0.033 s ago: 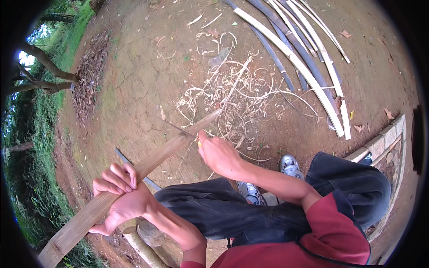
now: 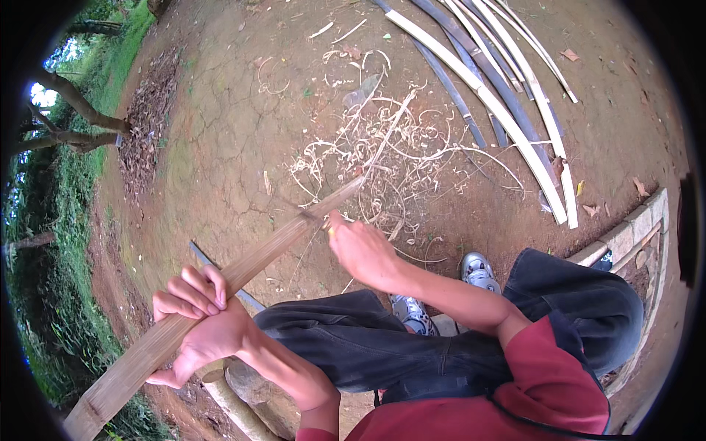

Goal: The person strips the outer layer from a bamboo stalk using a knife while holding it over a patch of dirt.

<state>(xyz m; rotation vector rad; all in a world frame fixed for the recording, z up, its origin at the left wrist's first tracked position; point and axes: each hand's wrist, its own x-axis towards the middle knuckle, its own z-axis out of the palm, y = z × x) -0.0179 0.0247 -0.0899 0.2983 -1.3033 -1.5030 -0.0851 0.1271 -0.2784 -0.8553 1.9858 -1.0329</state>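
Head view showed the left hand clamped on a bamboo slat slanting up-right; the right hand, fist closed on a hidden tool, worked its far end.

The left hand wraps around a long flat bamboo slat that runs from seven o'clock up toward the centre. The right hand is closed at the slat's far part, on a tool too hidden to name. Just beyond, toward twelve o'clock, pale curled shavings litter the bare dirt ground. At one o'clock lies a row of long split bamboo strips. Dark trousers and grey shoes fill five o'clock, with a brick edging at three o'clock.
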